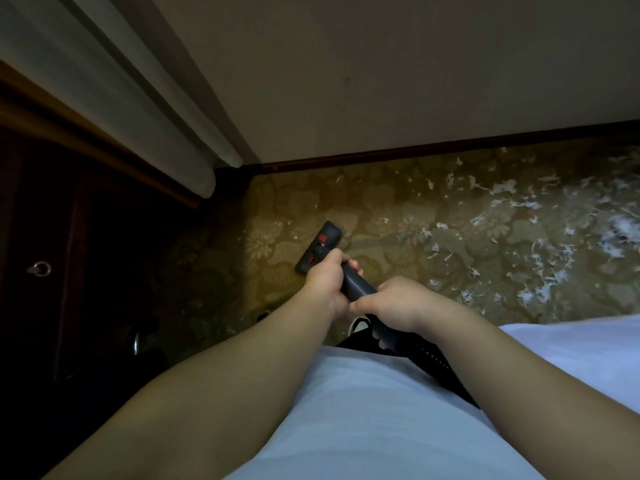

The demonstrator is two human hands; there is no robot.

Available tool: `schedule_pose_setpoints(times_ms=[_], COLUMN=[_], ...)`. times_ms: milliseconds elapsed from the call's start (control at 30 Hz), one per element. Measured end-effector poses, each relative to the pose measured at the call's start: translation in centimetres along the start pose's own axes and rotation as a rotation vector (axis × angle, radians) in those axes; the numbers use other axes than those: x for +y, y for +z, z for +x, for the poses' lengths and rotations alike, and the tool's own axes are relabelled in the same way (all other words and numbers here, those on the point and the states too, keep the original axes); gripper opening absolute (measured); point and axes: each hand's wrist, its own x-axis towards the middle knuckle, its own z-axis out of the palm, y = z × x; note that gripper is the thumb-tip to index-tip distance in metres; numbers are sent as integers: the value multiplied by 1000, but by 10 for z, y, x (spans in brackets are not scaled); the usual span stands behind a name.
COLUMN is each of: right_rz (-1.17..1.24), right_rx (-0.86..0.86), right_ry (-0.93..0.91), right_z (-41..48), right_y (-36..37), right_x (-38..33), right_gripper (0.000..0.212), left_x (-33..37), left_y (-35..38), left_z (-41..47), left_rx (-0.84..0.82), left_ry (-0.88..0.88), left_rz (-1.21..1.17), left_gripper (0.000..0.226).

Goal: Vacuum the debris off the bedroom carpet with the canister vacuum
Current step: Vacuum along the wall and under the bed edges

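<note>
Your left hand point(327, 278) and right hand point(398, 306) both grip the wand point(356, 288), its floor head point(318, 247) resting on the carpet point(381, 202), well left of the debris point(519, 244). Sweep right too fast and those light shreds may scatter rather than lift.

- Two hands: one left hand point(325, 282), one right hand point(398, 306)
- One vacuum wand point(356, 287)
- One floor nozzle point(318, 247)
- One ribbed hose point(436, 362)
- White scraps point(502, 187): too many to count, thickest toward the right edge of the carpet point(381, 209)
- One ring pull point(40, 269) on one dark cabinet point(69, 220)
</note>
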Motion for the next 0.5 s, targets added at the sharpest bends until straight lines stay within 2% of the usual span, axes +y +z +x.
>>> schedule_pose_setpoints(times_ms=[233, 500], right_rz=[-80, -116], right_rx=[0, 15], right_ry=[-43, -38], right_z=[29, 65], right_y=[32, 95], right_x=[-59, -168], right_gripper=[42, 37], left_x=[59, 170], left_y=[-41, -109], left_z=[21, 42], left_rx=[30, 62], left_ry=[58, 30], left_rz=[-4, 28], left_gripper=[12, 8])
